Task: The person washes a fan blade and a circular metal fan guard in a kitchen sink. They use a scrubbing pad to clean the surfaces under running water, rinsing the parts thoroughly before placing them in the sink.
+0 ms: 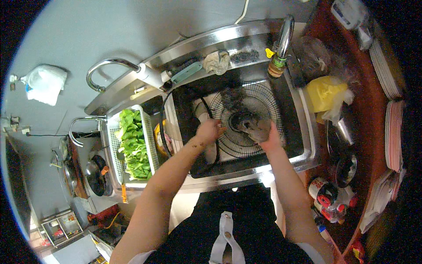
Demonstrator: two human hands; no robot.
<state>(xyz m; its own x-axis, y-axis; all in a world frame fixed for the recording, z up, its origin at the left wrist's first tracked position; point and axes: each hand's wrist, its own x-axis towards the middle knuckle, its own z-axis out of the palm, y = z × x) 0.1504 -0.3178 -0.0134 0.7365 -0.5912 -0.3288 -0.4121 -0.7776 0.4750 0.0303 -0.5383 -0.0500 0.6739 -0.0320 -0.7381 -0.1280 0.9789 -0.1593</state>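
A round black wire fan grille (pixel 250 95) lies in the right basin of a stainless steel sink (pixel 310 132). My right hand (pixel 265 133) grips a wet grey cloth (pixel 255 130) against the grille, just right of its dark centre. My left hand (pixel 211 131) is at the grille's left edge with fingers bent; whether it grips the wires cannot be told. Beneath the grille and left of it are pale parts and a black ring, partly hidden by my left hand and forearm.
A white plastic basket (pixel 153 165) of leafy greens (pixel 133 145) stands on the left basin. Behind the sink are a chrome faucet (pixel 285 39), a crumpled rag (pixel 216 62) and a green-handled brush (pixel 187 72). Right are a yellow bag (pixel 324 94) and bottles (pixel 333 208).
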